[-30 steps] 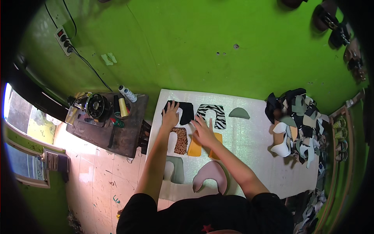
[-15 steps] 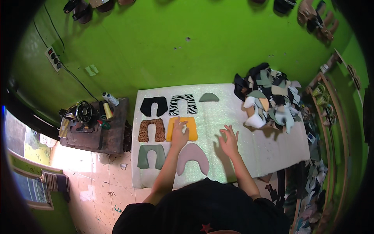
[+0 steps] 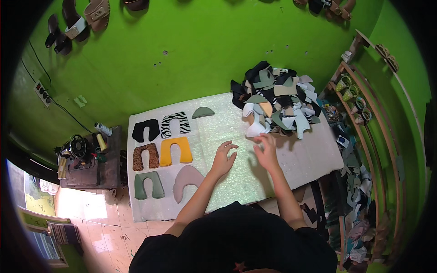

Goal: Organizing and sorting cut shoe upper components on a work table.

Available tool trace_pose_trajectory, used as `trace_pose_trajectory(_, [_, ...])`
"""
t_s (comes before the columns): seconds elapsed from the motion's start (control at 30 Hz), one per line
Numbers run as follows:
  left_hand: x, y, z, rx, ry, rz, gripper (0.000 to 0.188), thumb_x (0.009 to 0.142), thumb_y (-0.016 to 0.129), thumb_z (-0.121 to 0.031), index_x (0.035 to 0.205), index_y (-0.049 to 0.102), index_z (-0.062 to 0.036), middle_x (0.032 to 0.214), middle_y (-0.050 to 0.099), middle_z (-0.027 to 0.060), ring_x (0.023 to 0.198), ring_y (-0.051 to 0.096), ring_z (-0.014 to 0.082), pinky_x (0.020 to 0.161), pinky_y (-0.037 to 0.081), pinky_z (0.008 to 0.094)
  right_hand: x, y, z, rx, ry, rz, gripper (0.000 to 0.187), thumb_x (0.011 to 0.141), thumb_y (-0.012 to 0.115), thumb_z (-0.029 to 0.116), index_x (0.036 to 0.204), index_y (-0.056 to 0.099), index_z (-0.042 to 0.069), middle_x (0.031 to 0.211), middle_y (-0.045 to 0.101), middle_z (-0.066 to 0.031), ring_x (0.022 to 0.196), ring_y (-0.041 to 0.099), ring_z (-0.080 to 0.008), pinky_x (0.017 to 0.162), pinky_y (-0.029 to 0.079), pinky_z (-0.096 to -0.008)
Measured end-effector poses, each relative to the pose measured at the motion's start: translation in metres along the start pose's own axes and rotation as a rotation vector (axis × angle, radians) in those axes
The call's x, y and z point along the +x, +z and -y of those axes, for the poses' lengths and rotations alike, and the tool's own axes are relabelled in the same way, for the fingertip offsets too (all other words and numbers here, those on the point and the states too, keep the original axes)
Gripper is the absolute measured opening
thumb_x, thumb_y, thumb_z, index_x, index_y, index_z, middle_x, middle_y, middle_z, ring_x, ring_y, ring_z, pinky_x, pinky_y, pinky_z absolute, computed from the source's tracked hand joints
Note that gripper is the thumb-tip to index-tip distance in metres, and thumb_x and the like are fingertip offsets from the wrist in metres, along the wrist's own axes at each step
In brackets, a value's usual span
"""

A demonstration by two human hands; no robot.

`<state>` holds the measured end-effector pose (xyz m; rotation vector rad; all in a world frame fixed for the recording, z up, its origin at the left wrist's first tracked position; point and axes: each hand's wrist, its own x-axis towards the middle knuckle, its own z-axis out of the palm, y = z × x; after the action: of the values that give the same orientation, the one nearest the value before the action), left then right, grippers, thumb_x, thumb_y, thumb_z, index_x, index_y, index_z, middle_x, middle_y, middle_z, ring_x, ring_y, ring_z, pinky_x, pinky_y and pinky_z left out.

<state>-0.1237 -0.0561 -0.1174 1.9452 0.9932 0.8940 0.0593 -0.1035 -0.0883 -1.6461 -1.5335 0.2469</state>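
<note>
Over the bare middle of the white-covered table, my left hand (image 3: 223, 159) is held with fingers apart and nothing in it. My right hand (image 3: 266, 152), also empty with loosely bent fingers, hovers just in front of a heap of cut scraps (image 3: 277, 93). Left of my hands lie U-shaped cut pieces in two columns: black (image 3: 145, 124), zebra-striped (image 3: 175, 118), leopard-spotted (image 3: 145, 149), yellow (image 3: 175, 141), green (image 3: 149, 175) and mauve (image 3: 189, 171). The mauve one is partly hidden by my left forearm. A green half-moon piece (image 3: 203, 113) sits beside the zebra one.
An old sewing machine (image 3: 77, 148) with thread spools stands on a small table at the left. Wooden racks (image 3: 364, 132) holding sandals line the right side, with more scraps (image 3: 353, 182) below. Sandals (image 3: 98, 14) hang along the green wall. The table's covering (image 3: 300, 159) looks shiny.
My left hand has left the yellow piece and moved right, uncovering it. The view has turned right, shifting the table leftward in it. My right hand is now nearer the scrap heap.
</note>
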Motion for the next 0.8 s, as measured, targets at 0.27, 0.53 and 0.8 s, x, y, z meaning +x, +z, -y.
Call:
trace_pose_trajectory(0.27, [0.032,0.042,-0.031,-0.092,0.039,-0.018,0.024,0.076,0.055,-0.009,0.099,0.057,-0.005,0.111,0.051,0.0171,0.105,0.047,0.0315,0.092,0.036,0.0367,0.081,-0.081,-0.055,-0.229,0.015,-0.382,0.023,0.071,0.058,0.014,0.093,0.056,0.012,0.102,0.051,-0.0071,0.098,0.04,-0.0298,0.086,0.029,-0.0418])
trace_pose_trajectory(0.53, [0.056,0.065,-0.041,-0.084,0.018,-0.058,0.025,0.075,0.054,-0.008,0.098,0.057,-0.0003,0.104,0.054,0.018,0.101,0.05,0.0309,0.09,0.037,0.0346,0.151,-0.098,-0.111,-0.396,0.018,0.029,0.045,0.063,0.058,-0.001,0.106,0.051,0.013,0.107,0.045,-0.0087,0.102,0.044,-0.0312,0.082,0.039,-0.0447])
trace_pose_trajectory(0.8, [0.077,0.079,-0.045,-0.062,-0.072,-0.041,0.025,0.079,0.054,-0.014,0.102,0.056,-0.0048,0.109,0.054,0.0125,0.103,0.051,0.0255,0.084,0.04,0.0351,0.169,-0.112,-0.125,-0.397,-0.035,0.034,0.031,0.063,0.056,-0.004,0.092,0.058,0.007,0.085,0.056,-0.011,0.083,0.054,-0.0284,0.07,0.043,-0.039])
